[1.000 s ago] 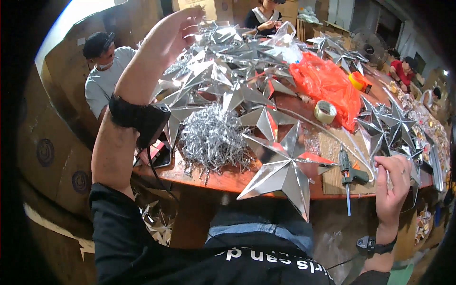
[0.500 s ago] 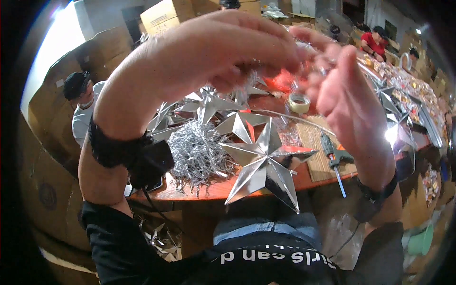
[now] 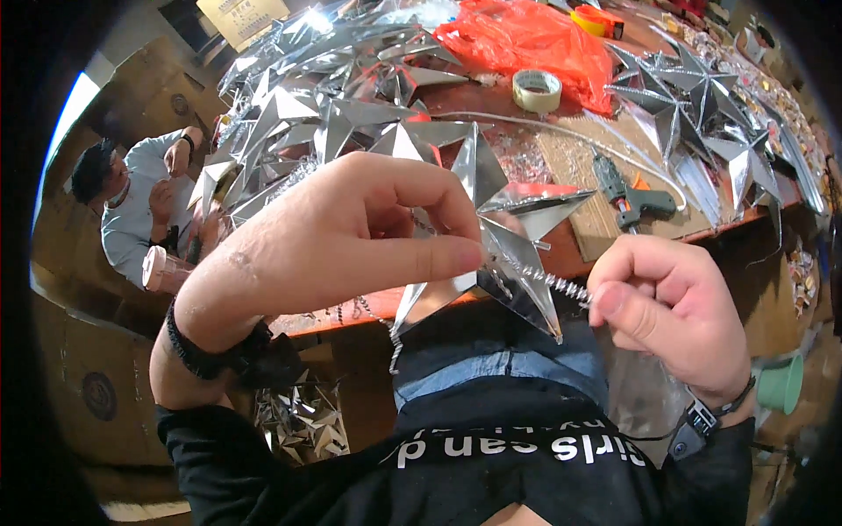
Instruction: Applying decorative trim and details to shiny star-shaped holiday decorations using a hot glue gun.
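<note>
A short twisted strand of silver tinsel (image 3: 545,278) is stretched between my two hands. My left hand (image 3: 377,230) pinches one end of it between thumb and forefinger. At the other end, the bent fingers and thumb of my right hand (image 3: 671,307) are closed on the strand. Just behind the tinsel, at the table's front edge, is a large shiny silver star (image 3: 504,250), partly covered by my left hand. Some more tinsel (image 3: 394,349) dangles over the edge below my left hand; the rest of it is mostly hidden.
Many silver stars (image 3: 338,123) are heaped at the left and back. A glue gun (image 3: 627,197) lies on cardboard (image 3: 561,167) near a tape roll (image 3: 536,90) and red plastic bag (image 3: 526,48). Glittery stars (image 3: 693,96) lie right. A co-worker (image 3: 140,193) sits left.
Both hands have come down from their raised, blurred position to the table's front edge. The tinsel strand now shows plainly between them. The view has tilted, and my left hand covers the tinsel pile.
</note>
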The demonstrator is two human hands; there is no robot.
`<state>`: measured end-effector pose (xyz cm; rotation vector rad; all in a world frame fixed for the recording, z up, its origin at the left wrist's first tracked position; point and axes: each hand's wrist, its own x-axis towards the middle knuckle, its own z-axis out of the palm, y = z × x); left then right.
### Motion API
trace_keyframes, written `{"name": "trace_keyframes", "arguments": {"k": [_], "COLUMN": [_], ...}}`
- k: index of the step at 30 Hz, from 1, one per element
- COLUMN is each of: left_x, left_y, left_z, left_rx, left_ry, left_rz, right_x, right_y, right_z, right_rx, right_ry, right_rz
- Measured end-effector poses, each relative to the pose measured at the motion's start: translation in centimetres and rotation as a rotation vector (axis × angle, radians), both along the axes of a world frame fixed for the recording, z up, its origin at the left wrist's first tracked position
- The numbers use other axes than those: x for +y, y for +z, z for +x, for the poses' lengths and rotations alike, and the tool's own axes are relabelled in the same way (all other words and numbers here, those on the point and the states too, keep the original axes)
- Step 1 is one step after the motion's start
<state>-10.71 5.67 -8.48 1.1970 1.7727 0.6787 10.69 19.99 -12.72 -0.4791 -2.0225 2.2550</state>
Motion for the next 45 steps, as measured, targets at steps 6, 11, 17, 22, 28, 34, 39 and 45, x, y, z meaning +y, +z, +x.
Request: {"name": "trace_keyframes", "arguments": {"k": [6, 11, 17, 22, 28, 34, 39, 45], "left_x": [0.7, 1.0, 1.0, 0.9, 0.6, 0.4, 0.4, 0.5], "left_y": [-2.5, -3.6, -4.9, -5.5, -6.2, -5.7, -7.0, -6.7], "left_z": [-1.1, -1.6, -1.5, -1.3, -1.7, -0.4, -1.2, -1.6], "left_rx": [-0.098, 0.026, 0.022, 0.090, 0.102, 0.239, 0.437, 0.402], "left_ry": [0.050, 0.038, 0.118, 0.071, -0.032, -0.133, -0.317, -0.239], "left_rz": [0.081, 0.081, 0.089, 0.052, 0.118, 0.279, 0.487, 0.326], "right_x": [0.8, 1.1, 1.3, 1.2, 2.4, 2.7, 3.0, 2.8], "right_y": [-1.8, -3.4, -4.4, -5.3, -5.5, -5.4, -5.0, -5.7], "right_z": [0.9, 1.2, 1.1, 0.8, 0.7, 0.3, 0.3, 0.2], "right_rx": [-0.019, -0.010, -0.035, 0.017, 0.017, 0.043, 0.016, 0.050], "right_ry": [-0.073, -0.123, -0.120, -0.125, -0.149, -0.152, -0.138, -0.130], "right_rz": [-0.066, -0.053, 0.195, 0.546, 0.541, 0.329, 0.227, 0.254]}}
